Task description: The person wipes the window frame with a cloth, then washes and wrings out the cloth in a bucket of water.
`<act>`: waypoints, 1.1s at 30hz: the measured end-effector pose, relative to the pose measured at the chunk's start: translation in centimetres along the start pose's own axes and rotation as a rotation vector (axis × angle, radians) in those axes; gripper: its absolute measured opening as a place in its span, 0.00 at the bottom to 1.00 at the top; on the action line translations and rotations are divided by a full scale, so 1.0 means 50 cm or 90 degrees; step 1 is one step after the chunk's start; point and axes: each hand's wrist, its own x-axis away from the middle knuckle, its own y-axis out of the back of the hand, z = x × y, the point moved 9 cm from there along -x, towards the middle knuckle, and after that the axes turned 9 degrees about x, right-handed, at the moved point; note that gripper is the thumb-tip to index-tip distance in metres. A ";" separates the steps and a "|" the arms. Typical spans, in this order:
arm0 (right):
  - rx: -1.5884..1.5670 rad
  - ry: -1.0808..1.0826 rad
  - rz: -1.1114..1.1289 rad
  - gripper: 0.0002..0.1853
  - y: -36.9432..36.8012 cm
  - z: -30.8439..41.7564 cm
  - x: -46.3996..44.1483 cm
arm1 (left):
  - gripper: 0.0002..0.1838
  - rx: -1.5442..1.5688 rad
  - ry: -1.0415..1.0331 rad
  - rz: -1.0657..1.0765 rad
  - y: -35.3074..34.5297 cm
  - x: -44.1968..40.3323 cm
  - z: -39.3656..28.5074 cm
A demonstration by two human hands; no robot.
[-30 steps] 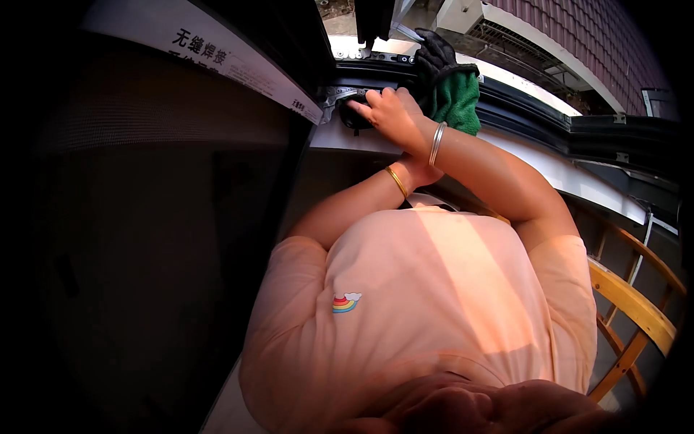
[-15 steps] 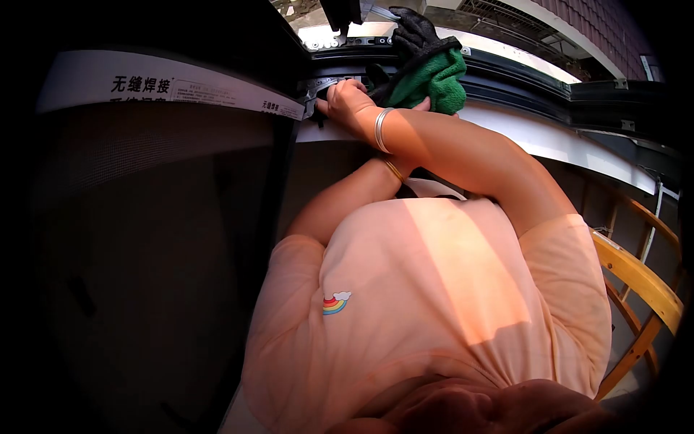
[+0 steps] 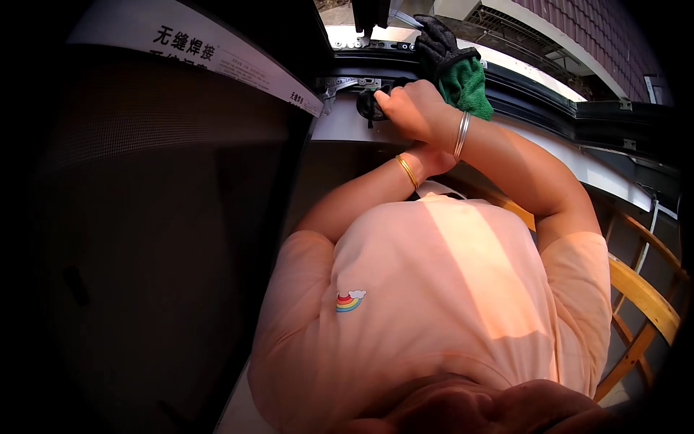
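Note:
My right hand [image 3: 416, 108], with silver bangles on the wrist, reaches across to the left over the window sill. Its fingers are curled at a small dark piece [image 3: 371, 106] beside the metal hinge arm [image 3: 348, 84]; what exactly they grip is hidden. Crossing underneath, my left hand [image 3: 435, 158] with a gold bangle shows only its wrist and back, its fingers covered by the right forearm. Just beyond the right hand, a black-and-green work glove [image 3: 463, 83] lies over the dark window frame [image 3: 531, 98], its black fingers pointing outward.
At left stands a dark screened window sash [image 3: 303, 145] with a white printed label strip [image 3: 238, 69]. A wooden chair [image 3: 647, 296] is at my right. Outside lie a roof [image 3: 578, 36] and a ledge.
My right hand has moved off the hinge arm, rightward in the view, and covers part of the glove's near side. My left hand's fingertips, seen by the glove before, are now hidden.

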 end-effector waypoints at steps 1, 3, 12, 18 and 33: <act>-0.011 -0.020 0.000 0.12 0.004 -0.019 0.008 | 0.14 0.057 -0.018 0.023 -0.017 -0.007 -0.033; -0.034 -0.070 0.024 0.07 0.018 -0.057 0.021 | 0.13 0.625 0.193 -0.091 -0.050 0.013 -0.066; -0.130 -0.013 -0.185 0.22 0.054 -0.028 -0.050 | 0.12 -0.043 0.010 0.050 -0.045 -0.011 -0.117; -0.278 -0.054 -0.165 0.19 0.035 -0.058 -0.063 | 0.11 0.674 0.204 0.010 -0.053 -0.006 -0.074; -0.141 -0.077 -0.093 0.13 0.016 -0.100 0.009 | 0.13 0.630 0.267 -0.038 -0.052 -0.022 -0.041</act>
